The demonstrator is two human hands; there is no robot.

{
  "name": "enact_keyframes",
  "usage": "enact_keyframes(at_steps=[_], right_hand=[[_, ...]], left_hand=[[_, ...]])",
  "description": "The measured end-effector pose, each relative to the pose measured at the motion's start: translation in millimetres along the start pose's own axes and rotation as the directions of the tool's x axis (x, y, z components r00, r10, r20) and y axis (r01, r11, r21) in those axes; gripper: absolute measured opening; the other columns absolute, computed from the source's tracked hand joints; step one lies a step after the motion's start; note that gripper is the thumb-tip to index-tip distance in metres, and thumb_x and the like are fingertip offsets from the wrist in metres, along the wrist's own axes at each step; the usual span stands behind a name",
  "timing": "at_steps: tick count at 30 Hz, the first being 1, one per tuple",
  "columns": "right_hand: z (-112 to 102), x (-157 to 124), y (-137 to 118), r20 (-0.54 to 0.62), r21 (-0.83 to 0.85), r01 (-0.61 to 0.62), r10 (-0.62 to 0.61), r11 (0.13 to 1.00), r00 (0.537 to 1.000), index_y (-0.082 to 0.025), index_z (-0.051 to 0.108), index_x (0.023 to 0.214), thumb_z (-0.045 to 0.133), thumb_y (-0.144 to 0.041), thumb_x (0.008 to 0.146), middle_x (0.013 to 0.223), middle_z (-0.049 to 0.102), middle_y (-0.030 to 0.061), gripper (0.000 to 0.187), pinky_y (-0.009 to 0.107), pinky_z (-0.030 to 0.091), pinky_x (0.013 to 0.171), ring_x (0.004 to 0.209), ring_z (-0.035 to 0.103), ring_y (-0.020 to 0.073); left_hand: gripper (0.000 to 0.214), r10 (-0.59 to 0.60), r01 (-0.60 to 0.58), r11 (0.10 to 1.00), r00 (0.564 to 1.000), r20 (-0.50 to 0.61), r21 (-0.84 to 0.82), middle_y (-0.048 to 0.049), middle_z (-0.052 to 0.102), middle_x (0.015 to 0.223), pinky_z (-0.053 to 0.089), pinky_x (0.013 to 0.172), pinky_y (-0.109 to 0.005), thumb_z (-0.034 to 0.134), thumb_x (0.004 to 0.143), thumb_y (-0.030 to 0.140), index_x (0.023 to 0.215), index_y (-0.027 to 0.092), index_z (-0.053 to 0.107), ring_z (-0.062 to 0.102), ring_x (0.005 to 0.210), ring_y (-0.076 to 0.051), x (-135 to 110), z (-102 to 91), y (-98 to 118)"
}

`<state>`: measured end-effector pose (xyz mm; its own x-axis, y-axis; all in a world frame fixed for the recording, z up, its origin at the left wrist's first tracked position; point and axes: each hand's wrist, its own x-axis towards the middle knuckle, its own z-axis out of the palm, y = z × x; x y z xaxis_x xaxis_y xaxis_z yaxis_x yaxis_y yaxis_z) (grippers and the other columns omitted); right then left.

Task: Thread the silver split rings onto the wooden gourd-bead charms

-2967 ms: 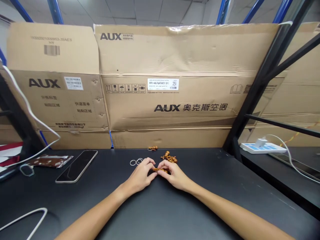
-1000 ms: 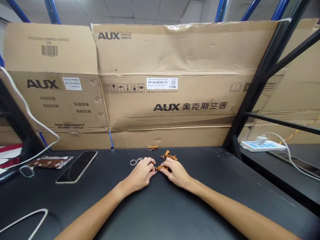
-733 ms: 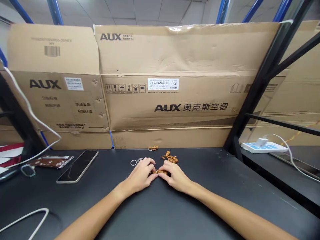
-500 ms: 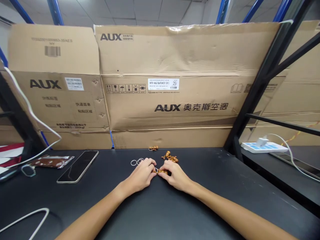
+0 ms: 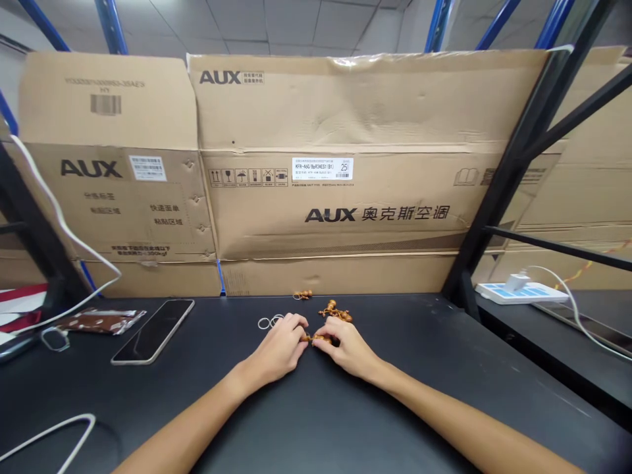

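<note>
Just past the middle of the black tabletop, my two hands work fingertip to fingertip. My right hand point(image 5: 347, 345) pinches a small brown gourd-shaped pendant point(image 5: 323, 340), partly covered by the fingers. My left hand point(image 5: 280, 342) is closed at its fingertips, where a bit of brown point(image 5: 307, 338) pokes out; the metal ring seen there earlier is now hidden by the fingers. Silvery rings point(image 5: 264, 323) lie behind my left hand. A small pile of brown gourd pendants point(image 5: 336, 311) is just beyond my right hand. Farther back lies a pendant with a ring point(image 5: 303, 295).
A phone point(image 5: 153, 331), a brown packet point(image 5: 101, 320) and glasses point(image 5: 55, 338) lie on the left. White cables point(image 5: 81, 421) cross the left side. Large cardboard boxes point(image 5: 326, 276) wall off the back. Black frame bars point(image 5: 481, 227) and a power strip point(image 5: 521, 292) are at the right.
The ring that showed between my fingertips has gone out of sight behind my left fingers. Both hands have stayed in nearly the same place.
</note>
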<state>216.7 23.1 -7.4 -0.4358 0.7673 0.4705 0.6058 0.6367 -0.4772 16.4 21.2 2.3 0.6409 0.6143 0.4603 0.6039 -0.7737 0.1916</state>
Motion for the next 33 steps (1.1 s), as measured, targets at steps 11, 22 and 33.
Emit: enact_keyframes(at_steps=[11, 22, 33], right_hand=[[2.8, -0.5, 3.2, 0.0, -0.058, 0.001, -0.001, 0.998, 1.0, -0.019, 0.067, 0.082, 0.057, -0.028, 0.087, 0.078, 0.058, 0.0037, 0.014, 0.028, 0.044, 0.07, 0.077, 0.056, 0.0174], [5.6, -0.5, 3.5, 0.01, -0.141, -0.004, 0.005, 0.99, 1.0, -0.021, 0.068, 0.084, 0.057, -0.031, 0.088, 0.08, 0.059, 0.0035, 0.016, 0.029, 0.044, 0.073, 0.08, 0.056, 0.0181], [1.3, 4.7, 17.2, -0.101, -0.145, -0.145, 0.132, 0.979, 0.986, -0.02, 0.066, 0.077, 0.052, -0.03, 0.088, 0.079, 0.062, 0.0034, 0.02, 0.03, 0.043, 0.068, 0.071, 0.056, 0.0174]], left_hand=[[0.008, -0.02, 0.02, 0.996, 1.0, -0.004, -0.086, -0.0057, 0.054, 0.106, 0.044, 0.088, -0.037, 0.056, 0.085, 0.021, 0.078, 0.019, 0.055, 0.052, 0.096, -0.02, -2.0, -3.2, 3.1], [0.013, 0.015, -0.012, 0.997, 0.999, 0.03, -0.076, -0.0073, 0.055, 0.107, 0.045, 0.088, -0.037, 0.047, 0.088, 0.014, 0.078, 0.018, 0.053, 0.052, 0.097, -0.02, 1.3, 0.5, 0.8], [0.016, 0.006, 0.0, 0.996, 0.998, 0.067, -0.095, -0.0083, 0.054, 0.105, 0.044, 0.09, -0.037, 0.043, 0.089, 0.016, 0.077, 0.019, 0.052, 0.052, 0.1, -0.021, -1.4, -7.5, 0.0]])
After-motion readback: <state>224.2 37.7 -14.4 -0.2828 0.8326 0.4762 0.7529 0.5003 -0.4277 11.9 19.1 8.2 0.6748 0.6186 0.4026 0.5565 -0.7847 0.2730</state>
